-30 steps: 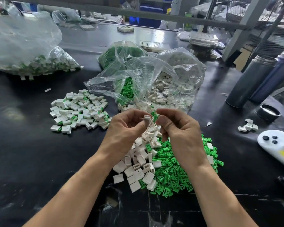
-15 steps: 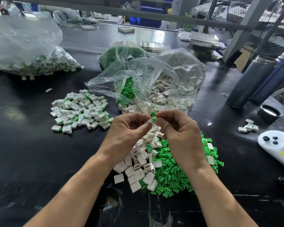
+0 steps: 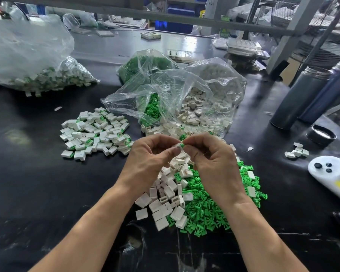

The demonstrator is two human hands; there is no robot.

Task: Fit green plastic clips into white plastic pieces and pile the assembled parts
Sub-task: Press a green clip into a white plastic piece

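Head view: I am watching the left hand (image 3: 151, 160) pinching a white piece (image 3: 177, 145) and the right hand (image 3: 214, 160) pinching a green clip (image 3: 182, 145); the gap seen a second ago is closing, so insertion is probably beginning. Below them, boxy matte white pieces (image 3: 165, 201) and pronged green clips (image 3: 204, 213) are lying loose on the glossy black bench (image 3: 37, 183). Farther left, the assembled pile (image 3: 95, 132) is waiting.

Both forearms are bare to the frame's lower edge; left hand (image 3: 151, 160) and right hand (image 3: 214, 163) wear no gloves, rings or watch.
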